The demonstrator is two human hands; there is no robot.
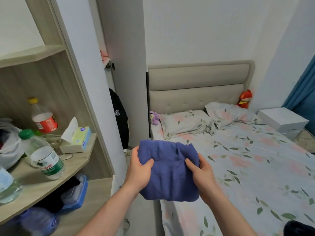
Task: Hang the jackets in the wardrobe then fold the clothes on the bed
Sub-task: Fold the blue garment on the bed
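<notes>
a folded blue garment (167, 169) was held up in the air between both hands, over the near left edge of the bed (255, 167) and just right of the wardrobe (95, 82). it was compact and roughly square, which suggests the folding of this piece was done and it was being carried as a bundle, judged from its shape alone.

the left hand (139, 169) clasped the garment's left edge, thumb curled over the top and the fingers hidden beneath. the right hand (201, 172) mirrored it on the right edge, thumb pressed into the cloth, fingers under it. each grip was clamped on the garment; a hold from two sides probably kept the layers from sliding apart.

a dark jacket (120, 116) hung in the narrow gap of the wardrobe door, so the hanging step appeared at least partly complete. a dark item (300, 228) lay at the near right corner of the bed, possibly still to be folded; too little of it showed to tell what it was.

two pillows (185, 123) lay at the far end of the bed by the headboard (199, 86). bottles (46, 160) and a tissue box (79, 138) stood on the shelf (80, 160) at left.
</notes>
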